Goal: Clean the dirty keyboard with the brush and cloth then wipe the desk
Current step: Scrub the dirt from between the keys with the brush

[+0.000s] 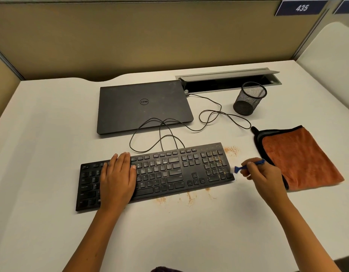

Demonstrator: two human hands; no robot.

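A black keyboard (169, 171) lies across the middle of the white desk (189, 232), with orange-brown crumbs on its number pad. My left hand (118, 177) rests flat on the keyboard's left half, fingers straight. My right hand (262, 175) grips a small blue brush (238, 169) whose pale bristles touch the keyboard's right edge. An orange cloth (301, 160) with a dark border lies flat on the desk just right of my right hand. Crumbs (231, 150) are scattered beyond the keyboard's far right corner and along its near edge (189, 199).
A shut dark laptop (142, 107) lies behind the keyboard, with the keyboard's black cable (213, 118) looping beside it. A black mesh pen cup (249, 99) stands at the back right, near an open cable tray (228, 81). Partition walls enclose the desk.
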